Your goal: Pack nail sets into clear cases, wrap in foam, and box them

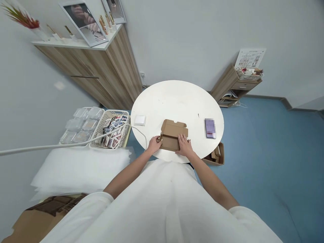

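Observation:
A small brown cardboard box [170, 143] lies on the round white table [177, 98], close to its near edge. Its lid [174, 129] is folded back on the far side, with the flaps showing. My left hand [154, 145] grips the box at its left side wall, fingers closed around the edge. On the opposite side my right hand [185, 145] holds the right end, its fingers over the side wall and the thumb along the near edge. The inside that shows is bare cardboard. A flat white packet [140, 120] rests to the left of the box.
A purple, pixelated phone-like object [210, 128] lies at the table's right. A white cable arm [76, 144] reaches over the table's left edge. Baskets with clear plastic cases [82, 125] and printed cards [112, 130] stand left. A carton [216, 156] sits below right.

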Tool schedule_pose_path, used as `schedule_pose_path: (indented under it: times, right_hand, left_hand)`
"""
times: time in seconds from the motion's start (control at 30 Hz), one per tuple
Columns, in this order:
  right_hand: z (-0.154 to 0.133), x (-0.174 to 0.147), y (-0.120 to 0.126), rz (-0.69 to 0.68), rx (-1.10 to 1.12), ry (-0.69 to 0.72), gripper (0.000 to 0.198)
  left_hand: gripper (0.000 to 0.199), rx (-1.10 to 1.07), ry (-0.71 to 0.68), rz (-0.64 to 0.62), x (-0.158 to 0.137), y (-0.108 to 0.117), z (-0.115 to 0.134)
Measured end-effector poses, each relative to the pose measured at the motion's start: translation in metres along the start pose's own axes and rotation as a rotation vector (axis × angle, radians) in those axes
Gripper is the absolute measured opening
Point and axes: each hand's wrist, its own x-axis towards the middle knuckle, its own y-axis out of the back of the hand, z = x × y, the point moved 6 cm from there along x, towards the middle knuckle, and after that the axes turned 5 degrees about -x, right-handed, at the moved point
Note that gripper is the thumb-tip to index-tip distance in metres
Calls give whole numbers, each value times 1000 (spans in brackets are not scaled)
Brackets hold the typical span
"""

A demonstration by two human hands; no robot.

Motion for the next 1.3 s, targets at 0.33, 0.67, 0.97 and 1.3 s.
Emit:
schedule_pose_path:
  times: [0.33,0.67,0.97,1.3]
  right_hand:
    - [-15,-7,-1,-9,16,65,121]
    - [-18,-12,1,-60,-11,92,125]
    - [-17,-15,2,-100,-41,76,122]
    - [-19,-11,4,-154,-87,70,127]
  left_hand:
    - [31,150,-47,23,1,-2,3]
    - [21,324,-42,-20,9,-4,4]
    - [21,416,5,-110,15,-9,-1]
    - [29,582,28,-246,14,-10,2]
